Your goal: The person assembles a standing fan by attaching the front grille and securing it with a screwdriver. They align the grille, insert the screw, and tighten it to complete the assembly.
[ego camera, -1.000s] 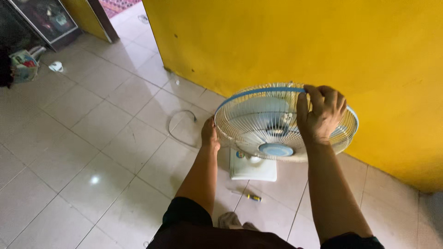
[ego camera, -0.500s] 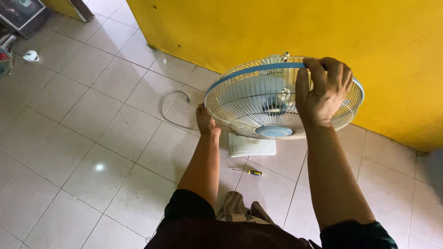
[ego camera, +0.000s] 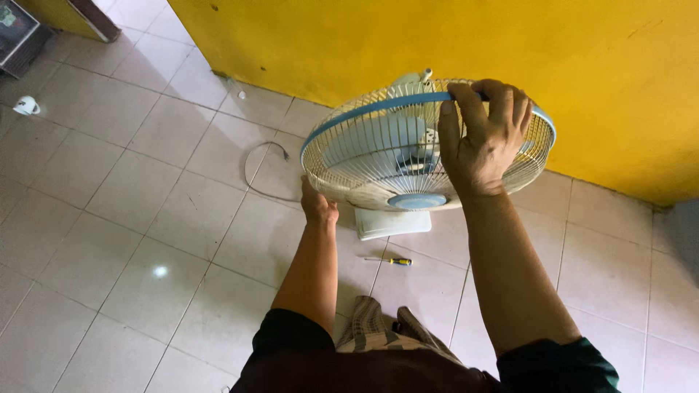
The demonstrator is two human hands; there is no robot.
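Curling over the top of the blue rim band [ego camera: 378,108], the fingers [ego camera: 466,109] of the right hand [ego camera: 480,142] are gripping the wire grille [ego camera: 364,156] of a table fan [ego camera: 408,145]. The left hand [ego camera: 317,205] is clasping the grille's lower left edge, its fingers hidden behind the wire. The fan is standing on its white base [ego camera: 393,221] on the tiled floor [ego camera: 131,204], close to a yellow wall [ego camera: 437,36]. A yellow-handled screwdriver [ego camera: 393,260] is lying on the floor just in front of the base, and a loose cord [ego camera: 255,164] is looping to the left.

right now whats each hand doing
left hand: closed on the lower edge of the fan cage
right hand: closed on its blue rim
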